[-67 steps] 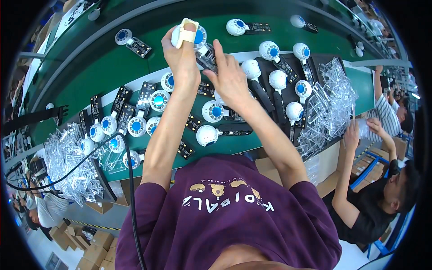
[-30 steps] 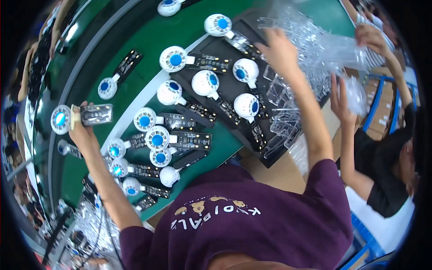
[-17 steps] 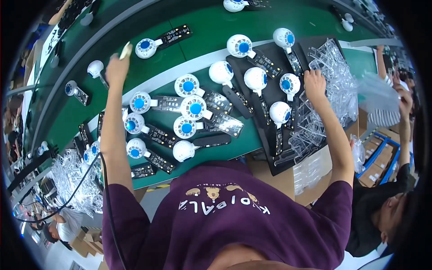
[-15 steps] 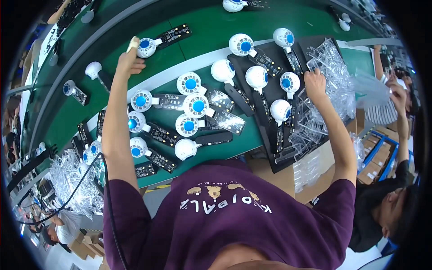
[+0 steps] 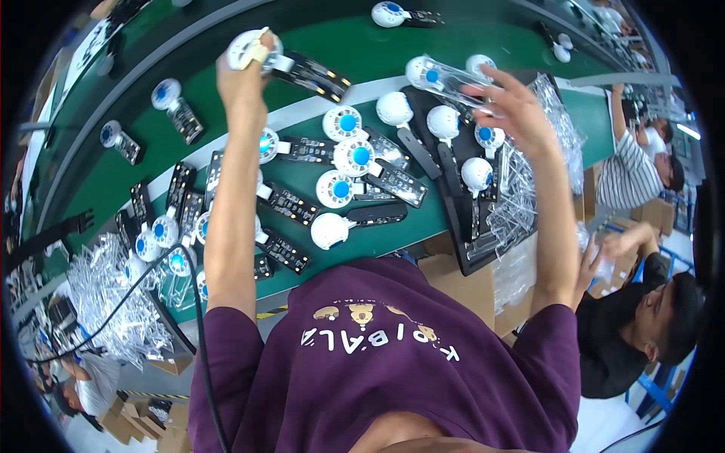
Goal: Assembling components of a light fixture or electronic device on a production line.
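My left hand (image 5: 245, 84), with pale covers on its fingertips, grips a fan-like device (image 5: 316, 75) by its white round head. The device's black circuit-board handle points right, above the green bench. My right hand (image 5: 519, 113) has its fingers curled around the end of a clear plastic shell (image 5: 451, 81), somewhat blurred. Behind that shell is another white-headed device (image 5: 419, 72) with a blue centre. Several similar devices (image 5: 353, 157) lie in the middle of the bench, some overlapping. More white-headed units (image 5: 443, 121) rest on a black tray (image 5: 470, 266) by my right hand.
Clear plastic shells (image 5: 521, 192) are heaped on the tray's right side, and another heap (image 5: 121, 302) lies at left. A green conveyor belt (image 5: 317, 45) carries devices at the far side. A black cable (image 5: 198, 325) hangs before my left arm. A co-worker (image 5: 642, 332) is at right.
My left hand has picked up the device from the belt and moved right with it. My right hand has left the heap and moved up and left, now with a clear shell.
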`<state>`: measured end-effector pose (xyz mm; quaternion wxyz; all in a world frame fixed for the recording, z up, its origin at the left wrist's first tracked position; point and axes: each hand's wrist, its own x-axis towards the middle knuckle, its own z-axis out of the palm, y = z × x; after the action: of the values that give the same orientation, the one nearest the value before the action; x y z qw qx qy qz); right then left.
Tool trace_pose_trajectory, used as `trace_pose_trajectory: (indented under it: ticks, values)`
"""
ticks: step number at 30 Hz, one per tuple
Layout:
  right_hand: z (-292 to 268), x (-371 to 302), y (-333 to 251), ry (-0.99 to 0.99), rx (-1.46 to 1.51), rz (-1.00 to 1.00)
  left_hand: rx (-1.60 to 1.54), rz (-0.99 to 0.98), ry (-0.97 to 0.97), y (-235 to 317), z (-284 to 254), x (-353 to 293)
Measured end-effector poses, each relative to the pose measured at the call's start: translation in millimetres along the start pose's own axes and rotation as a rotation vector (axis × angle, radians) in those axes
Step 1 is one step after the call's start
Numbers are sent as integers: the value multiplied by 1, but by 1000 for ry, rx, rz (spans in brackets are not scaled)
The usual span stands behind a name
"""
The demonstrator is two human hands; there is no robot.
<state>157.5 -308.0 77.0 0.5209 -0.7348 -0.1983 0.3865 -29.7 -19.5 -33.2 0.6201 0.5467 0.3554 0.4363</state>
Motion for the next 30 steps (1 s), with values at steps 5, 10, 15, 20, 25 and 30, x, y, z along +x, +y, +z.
trace_pose_trajectory:
  ticks: [5, 10, 15, 20, 25, 30]
  values:
    - [111, 16, 27, 237, -45, -614, -441, -442, -112, 5, 12, -28]
    - [131, 27, 55, 292, -920, -1294, -282, -552, -171, 1, 23, -30]
    - [128, 16, 61, 162, -894, -1269, -157, -536, -168, -6, 34, -36]
    - [113, 13, 56, 68, -827, -1324, -127, -621, -212, -6, 32, -37]
    - [117, -1, 66, -140, -970, -1224, -156, -643, -273, -2, 40, -38]
    - [129, 4, 76, -8, -821, -1032, -37, -472, -166, 18, 54, -55]
